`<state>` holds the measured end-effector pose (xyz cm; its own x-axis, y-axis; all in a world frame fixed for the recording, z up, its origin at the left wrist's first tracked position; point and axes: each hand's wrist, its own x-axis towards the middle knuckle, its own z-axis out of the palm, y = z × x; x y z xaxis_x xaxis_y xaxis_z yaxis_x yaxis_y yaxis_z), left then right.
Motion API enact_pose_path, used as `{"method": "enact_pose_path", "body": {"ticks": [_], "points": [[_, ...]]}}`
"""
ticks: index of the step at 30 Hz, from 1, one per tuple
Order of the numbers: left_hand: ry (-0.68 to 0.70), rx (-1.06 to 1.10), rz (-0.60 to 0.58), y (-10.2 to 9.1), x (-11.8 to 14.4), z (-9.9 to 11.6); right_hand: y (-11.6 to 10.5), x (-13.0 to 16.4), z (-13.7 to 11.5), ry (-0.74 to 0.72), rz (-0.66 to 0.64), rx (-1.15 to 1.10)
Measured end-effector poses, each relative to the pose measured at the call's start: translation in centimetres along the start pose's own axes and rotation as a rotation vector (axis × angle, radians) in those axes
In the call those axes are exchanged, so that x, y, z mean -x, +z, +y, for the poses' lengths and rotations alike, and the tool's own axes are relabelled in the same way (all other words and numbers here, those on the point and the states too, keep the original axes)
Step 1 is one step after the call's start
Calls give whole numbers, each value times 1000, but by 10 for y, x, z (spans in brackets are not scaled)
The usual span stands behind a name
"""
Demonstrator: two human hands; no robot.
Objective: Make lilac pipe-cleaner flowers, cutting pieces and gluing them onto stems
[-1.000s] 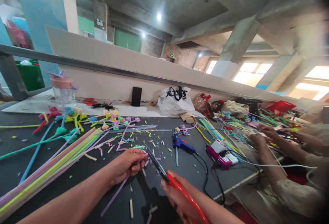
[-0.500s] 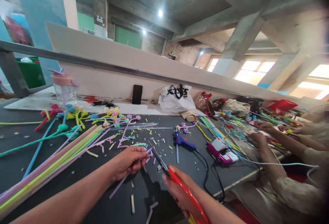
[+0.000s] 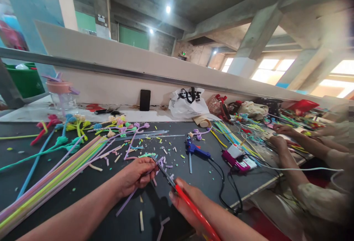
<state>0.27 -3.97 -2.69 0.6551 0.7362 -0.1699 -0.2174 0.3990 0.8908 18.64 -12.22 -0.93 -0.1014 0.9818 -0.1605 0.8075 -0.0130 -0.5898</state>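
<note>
Black table (image 3: 83, 189) | left hand (image 3: 135, 174): purple stick (image 3: 125, 202) | right hand (image 3: 185, 204): scissors (image 3: 177, 193)

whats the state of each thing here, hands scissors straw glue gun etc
left hand: closed on the purple straw
purple straw: held, tilted, far end at the blades
right hand: gripping the scissors
scissors: blades at the straw tip
blue glue gun: lying on the table, corded
phone: upright, screen dark

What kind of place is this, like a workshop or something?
Probably a craft workshop: a long worktable strewn with colored straws, a glue gun, another worker's hands alongside, and bare concrete beams overhead.
</note>
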Motion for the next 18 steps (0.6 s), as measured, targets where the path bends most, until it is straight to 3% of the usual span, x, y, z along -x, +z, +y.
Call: {"method": "enact_pose_path", "body": {"ticks": [9,18], "points": [[-13,15,-5,-6,-5,-5,-7,3,-8,-49,-44,34],[-32,14,14,-4,-5,-3,-3,-4,-3,-80,-8,80]]}}
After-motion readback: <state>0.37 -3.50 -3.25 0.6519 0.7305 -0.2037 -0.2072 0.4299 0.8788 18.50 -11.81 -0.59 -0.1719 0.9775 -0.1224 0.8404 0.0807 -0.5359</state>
